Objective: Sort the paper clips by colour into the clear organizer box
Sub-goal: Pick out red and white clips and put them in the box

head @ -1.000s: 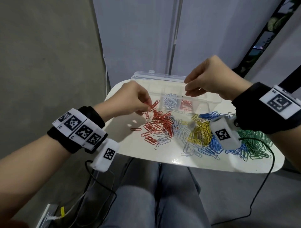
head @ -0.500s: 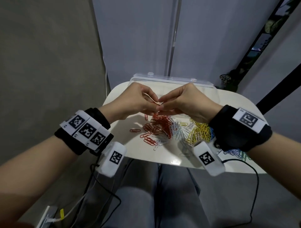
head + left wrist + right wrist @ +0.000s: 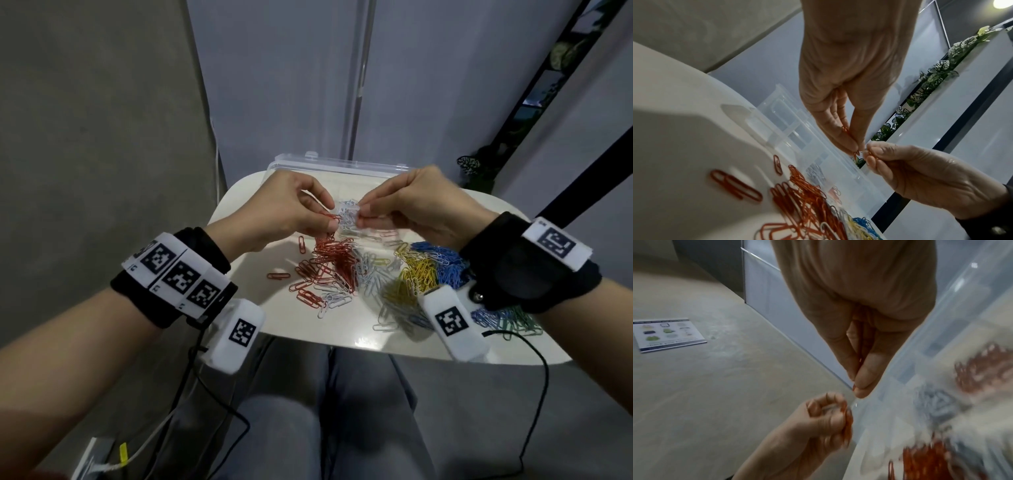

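Grey walls and a pale partition stand behind a small white table (image 3: 246, 219) set over the person's lap. On the wall at far left in the right wrist view hangs a printed card (image 3: 669, 335) with small pictures; its writing is too blurred to read. Both wrists carry black bands with square black-and-white marker tags, no legible words.

On the table, from left to right, lie loose red paper clips (image 3: 329, 270), white clips (image 3: 371, 277), yellow clips (image 3: 416, 274), blue clips (image 3: 442, 262) and green clips (image 3: 520, 323), the heaps overlapping at their edges.

The left hand (image 3: 284, 212) is raised above the red heap, thumb and fingertips pinched on red clips. The right hand (image 3: 416, 207) faces it, fingertips nearly meeting the left's, thumb and forefinger pinched together on a red clip (image 3: 869, 151).

Beyond both hands the clear organizer box (image 3: 342, 168) sits at the table's far edge, lid open, with white clips in one compartment and a few red ones in the next.
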### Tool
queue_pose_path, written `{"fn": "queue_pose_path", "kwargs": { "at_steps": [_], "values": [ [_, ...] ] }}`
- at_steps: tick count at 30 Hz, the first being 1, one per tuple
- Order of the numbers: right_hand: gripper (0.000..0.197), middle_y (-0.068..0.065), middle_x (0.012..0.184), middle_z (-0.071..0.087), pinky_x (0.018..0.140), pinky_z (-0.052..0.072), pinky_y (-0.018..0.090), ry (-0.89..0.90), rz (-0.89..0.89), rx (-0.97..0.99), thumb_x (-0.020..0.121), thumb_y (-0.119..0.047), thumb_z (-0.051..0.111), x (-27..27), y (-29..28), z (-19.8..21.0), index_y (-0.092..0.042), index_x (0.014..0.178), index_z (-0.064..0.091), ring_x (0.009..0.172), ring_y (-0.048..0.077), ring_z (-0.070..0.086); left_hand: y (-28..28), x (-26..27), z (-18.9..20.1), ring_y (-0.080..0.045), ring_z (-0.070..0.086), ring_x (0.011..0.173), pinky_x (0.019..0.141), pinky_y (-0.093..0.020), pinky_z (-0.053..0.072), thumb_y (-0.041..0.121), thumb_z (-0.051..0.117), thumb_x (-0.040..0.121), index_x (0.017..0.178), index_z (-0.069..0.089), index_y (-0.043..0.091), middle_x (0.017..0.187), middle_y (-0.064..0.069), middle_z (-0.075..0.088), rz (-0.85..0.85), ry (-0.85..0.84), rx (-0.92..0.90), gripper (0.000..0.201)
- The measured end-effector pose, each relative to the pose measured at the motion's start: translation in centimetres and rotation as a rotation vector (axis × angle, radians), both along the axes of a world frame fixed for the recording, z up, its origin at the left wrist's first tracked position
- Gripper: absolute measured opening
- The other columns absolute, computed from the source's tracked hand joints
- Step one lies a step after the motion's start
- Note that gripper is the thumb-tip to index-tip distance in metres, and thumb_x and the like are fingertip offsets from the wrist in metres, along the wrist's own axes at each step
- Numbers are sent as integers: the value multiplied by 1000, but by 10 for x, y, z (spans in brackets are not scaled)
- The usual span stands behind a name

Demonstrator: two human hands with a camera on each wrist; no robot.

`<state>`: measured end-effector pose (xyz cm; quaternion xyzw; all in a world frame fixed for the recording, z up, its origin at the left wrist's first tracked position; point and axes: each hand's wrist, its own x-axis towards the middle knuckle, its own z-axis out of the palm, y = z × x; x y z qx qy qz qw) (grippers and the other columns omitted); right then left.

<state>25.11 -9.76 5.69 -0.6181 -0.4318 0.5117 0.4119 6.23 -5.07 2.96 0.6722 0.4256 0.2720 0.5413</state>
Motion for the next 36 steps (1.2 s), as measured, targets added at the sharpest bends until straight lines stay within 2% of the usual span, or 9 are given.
{"fn": "queue_pose_path", "kwargs": {
  "at_steps": [6,13,16,20,22,25,29,32,36],
  "values": [
    [12,29,72,63,60,60,32,-302,-203,170,71,17,70,34,23,14,19,79,62,55,31,68,4,-4,-2,-18,69,61,60,-23,56,-7,77,70,88,66,-6,64,-7,68,5,-8,3,22],
    [15,30,84,67,67,61,41,-547,-120,107,73,6,75,31,29,13,8,87,69,76,39,68,5,-3,2,-21,69,65,67,-28,59,-6,76,71,81,68,-7,72,-16,70,-10,-55,26,13],
    [19,32,85,67,68,61,40,-358,-167,170,77,6,71,23,19,17,13,93,66,78,39,69,5,-3,5,-20,69,65,65,-24,56,-7,75,72,81,68,-5,69,-12,71,-5,-107,5,11],
    [25,31,102,67,79,58,41,234,-50,-120,92,-9,58,-6,-3,4,9,109,57,94,38,68,2,1,7,-20,68,65,65,-25,56,-7,74,72,85,67,-10,71,-15,70,20,-191,27,15],
    [24,30,105,65,83,56,43,469,1,-224,97,-18,49,-16,-9,-4,3,106,54,97,40,67,0,5,9,-21,68,65,66,-27,57,-7,75,72,85,67,-10,74,-20,69,3,-161,101,15],
    [25,27,105,62,82,56,39,656,21,-278,98,-19,46,-23,-14,-12,4,104,54,92,38,67,-3,8,11,-23,71,71,69,-34,59,-6,77,70,85,72,-4,78,-18,72,-62,-42,199,15],
    [20,28,98,66,77,57,33,727,-35,-262,94,-1,49,-17,-17,-14,10,109,55,82,33,70,-5,11,14,-22,73,82,82,-42,58,-8,78,68,96,70,-1,86,-11,74,-124,16,181,30],
    [12,28,88,68,65,60,28,721,-92,-239,91,8,48,-5,-15,-7,11,98,58,73,31,72,-5,12,16,-20,72,88,87,-40,56,0,82,66,103,66,3,94,-9,73,-114,-19,149,40],
    [16,27,92,68,63,59,24,396,-148,-72,83,13,57,18,-2,10,12,99,60,80,31,72,-3,12,18,-20,71,93,85,-36,57,-1,78,72,108,64,3,101,-11,71,-70,-78,119,39]
  ]
}}
